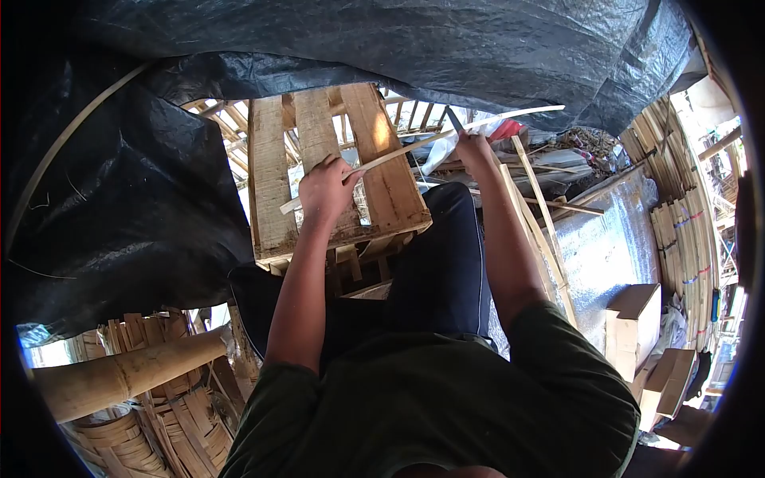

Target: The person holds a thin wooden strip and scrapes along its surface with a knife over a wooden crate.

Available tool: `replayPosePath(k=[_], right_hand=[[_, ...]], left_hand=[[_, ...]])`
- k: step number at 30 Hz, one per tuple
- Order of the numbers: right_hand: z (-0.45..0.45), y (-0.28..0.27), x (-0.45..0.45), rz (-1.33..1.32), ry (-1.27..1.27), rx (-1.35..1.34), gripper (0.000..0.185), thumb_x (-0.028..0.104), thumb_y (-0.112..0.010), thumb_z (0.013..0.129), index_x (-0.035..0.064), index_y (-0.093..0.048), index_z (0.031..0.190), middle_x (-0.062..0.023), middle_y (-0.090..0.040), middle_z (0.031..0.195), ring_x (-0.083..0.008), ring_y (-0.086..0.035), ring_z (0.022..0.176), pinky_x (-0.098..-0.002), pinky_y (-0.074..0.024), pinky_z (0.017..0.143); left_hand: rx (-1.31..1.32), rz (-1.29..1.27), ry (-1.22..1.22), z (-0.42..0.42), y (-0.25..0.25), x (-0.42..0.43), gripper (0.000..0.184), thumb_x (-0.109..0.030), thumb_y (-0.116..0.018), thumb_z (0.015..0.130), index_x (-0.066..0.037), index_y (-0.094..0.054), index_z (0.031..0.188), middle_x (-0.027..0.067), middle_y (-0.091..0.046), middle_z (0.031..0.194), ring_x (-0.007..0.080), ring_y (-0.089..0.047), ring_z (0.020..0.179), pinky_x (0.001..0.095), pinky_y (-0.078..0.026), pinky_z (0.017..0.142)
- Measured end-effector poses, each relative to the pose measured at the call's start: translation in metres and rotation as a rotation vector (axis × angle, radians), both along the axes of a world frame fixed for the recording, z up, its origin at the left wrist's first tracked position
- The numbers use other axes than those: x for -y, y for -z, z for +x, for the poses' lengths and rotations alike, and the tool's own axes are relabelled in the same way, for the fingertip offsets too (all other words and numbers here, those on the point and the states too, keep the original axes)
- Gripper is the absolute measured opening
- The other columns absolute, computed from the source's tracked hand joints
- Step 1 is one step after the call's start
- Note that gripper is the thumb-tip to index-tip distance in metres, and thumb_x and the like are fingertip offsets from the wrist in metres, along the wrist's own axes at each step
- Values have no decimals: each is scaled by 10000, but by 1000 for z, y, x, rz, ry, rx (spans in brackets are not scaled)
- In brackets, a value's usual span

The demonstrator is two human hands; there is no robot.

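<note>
A long, thin bamboo strip [408, 149] runs slantwise above a slatted wooden crate [275, 171], its far end reaching out to the right. My left hand [325, 189] is closed round the strip near its lower left end, over the crate's slats. In my right hand [473, 151], past the crate's right edge, is a knife with a dark blade [454, 119] pointing up and away. The blade lies close to the strip; whether they touch I cannot tell. Fingers of the right hand are partly hidden by its back.
Black plastic sheeting [382, 40] hangs ahead and at the left. Long wooden strips [542, 211] lean beside my right arm. At the right stand bundled slats [681, 239] and cardboard boxes [633, 327]. A thick bamboo pole [131, 374] and woven bamboo [191, 430] are lower left.
</note>
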State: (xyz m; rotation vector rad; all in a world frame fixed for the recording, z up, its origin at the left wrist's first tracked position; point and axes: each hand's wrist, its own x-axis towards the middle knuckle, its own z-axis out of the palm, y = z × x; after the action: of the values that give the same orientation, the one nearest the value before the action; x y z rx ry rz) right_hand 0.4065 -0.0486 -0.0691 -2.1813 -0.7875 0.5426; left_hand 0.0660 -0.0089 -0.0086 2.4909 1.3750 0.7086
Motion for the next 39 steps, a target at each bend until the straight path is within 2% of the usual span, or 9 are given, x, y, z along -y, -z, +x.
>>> replayPosePath(k=[19, 21, 25, 26, 29, 33, 35, 37, 39], right_hand=[[-46, 17, 15, 175, -246, 434, 528, 387, -410, 1043, -52, -679, 926, -290, -682, 797, -413, -700, 737, -492, -552, 655], [-23, 7, 12, 52, 13, -187, 545, 429, -422, 1039, -47, -676, 960, -290, -681, 797, -416, -702, 746, -492, -553, 652], [-74, -3, 18, 41, -54, -49, 516, 392, -434, 1057, -35, -686, 914, -148, -652, 661, -275, -668, 588, -430, -484, 514], [-26, 45, 7, 154, -293, 474, 512, 393, -423, 1060, -25, -689, 929, -137, -652, 665, -261, -657, 575, -420, -477, 492], [-13, 8, 12, 82, 170, -143, 411, 333, -437, 1039, 0, -675, 1072, -307, -673, 894, -479, -667, 847, -523, -532, 741], [-42, 1, 20, 0, -282, 178, 472, 383, -442, 1038, -20, -668, 941, -304, -686, 897, -421, -704, 836, -491, -546, 692], [-36, -27, 20, 52, 264, -456, 463, 394, -442, 1032, -13, -658, 984, -310, -675, 908, -484, -669, 888, -529, -533, 760], [-40, 37, 17, 169, -237, 408, 510, 397, -408, 1047, -30, -665, 941, -289, -693, 872, -410, -709, 849, -500, -542, 716], [-51, 14, 19, 24, -229, 111, 516, 395, -386, 1053, -14, -686, 960, -285, -697, 909, -398, -709, 875, -496, -539, 728]], left_hand=[[-32, -85, -21, -1, -3, -1, 293, -435, -737, 862, -145, -699, 850, 45, -686, 879, 272, -688, 838, 394, -527, 719], [-32, -85, -31, 1, -4, 1, 291, -436, -737, 863, -147, -699, 849, 45, -687, 881, 270, -687, 838, 393, -527, 719], [-43, -89, -50, 1, -3, 0, 294, -442, -737, 862, -150, -702, 848, 44, -687, 884, 265, -687, 833, 391, -526, 718], [-44, -89, -47, 1, -4, 0, 294, -442, -737, 862, -150, -702, 848, 44, -687, 884, 265, -687, 833, 391, -526, 718], [-54, -83, -39, -1, -6, 1, 294, -434, -728, 871, -142, -703, 890, 35, -697, 909, 259, -694, 833, 396, -530, 695], [-67, -78, -37, 0, -7, 1, 290, -433, -728, 872, -145, -708, 899, 37, -699, 898, 254, -695, 831, 394, -529, 695], [-51, -82, -40, -1, -6, 0, 290, -433, -728, 873, -145, -708, 897, 37, -698, 898, 252, -695, 831, 393, -530, 695], [-46, -63, -66, 0, -4, 1, 299, -461, -741, 849, -164, -709, 844, 41, -683, 863, 271, -685, 806, 396, -520, 697], [-34, -70, -54, -2, -5, 0, 299, -458, -741, 848, -162, -707, 840, 41, -684, 867, 271, -685, 809, 398, -521, 695]])
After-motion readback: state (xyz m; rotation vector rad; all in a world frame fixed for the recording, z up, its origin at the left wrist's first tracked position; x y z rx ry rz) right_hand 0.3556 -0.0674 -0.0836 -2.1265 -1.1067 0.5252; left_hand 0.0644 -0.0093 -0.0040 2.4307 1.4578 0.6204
